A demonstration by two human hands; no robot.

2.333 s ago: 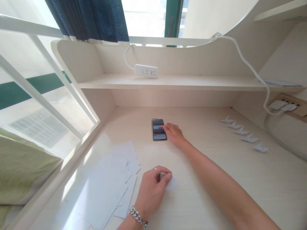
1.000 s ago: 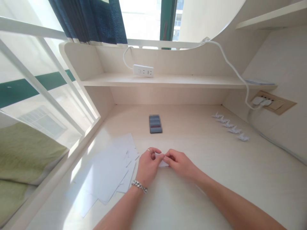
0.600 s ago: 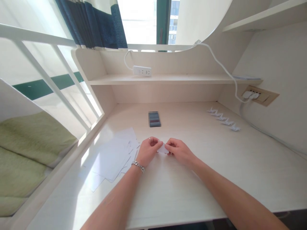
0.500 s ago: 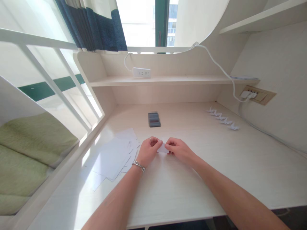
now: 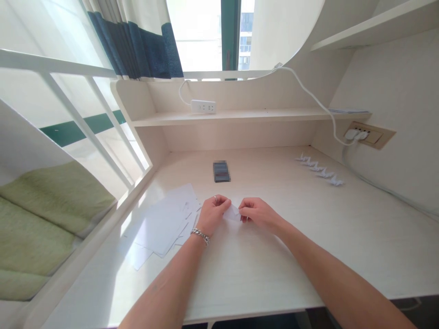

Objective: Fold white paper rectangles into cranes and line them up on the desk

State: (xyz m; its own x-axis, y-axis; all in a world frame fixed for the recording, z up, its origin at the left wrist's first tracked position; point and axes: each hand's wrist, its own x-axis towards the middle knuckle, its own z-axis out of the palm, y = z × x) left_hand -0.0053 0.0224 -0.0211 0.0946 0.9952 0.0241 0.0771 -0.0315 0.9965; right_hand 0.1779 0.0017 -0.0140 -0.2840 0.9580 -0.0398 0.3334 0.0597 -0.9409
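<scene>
Between my hands, just above or on the desk, is a small folded piece of white paper. My left hand, with a ring and a chain bracelet, pinches its left side between thumb and fingers. The thumb and fingers of my right hand pinch the right edge. My fingertips cover part of the paper, so its exact folds are hard to make out. Left of my left hand lie loose sheets of white paper, overlapping, with narrow cut edges along their right side.
Several folded paper cranes stand in a slanting row at the right back. A dark, blurred-out phone-sized object lies beyond my hands. On the shelf sits a power strip; a white cable runs to the wall socket.
My right hand has shifted slightly right along the paper, and the paper's visible shape is now more tilted and pointed. The camera view has moved a little; both hands keep their hold.
</scene>
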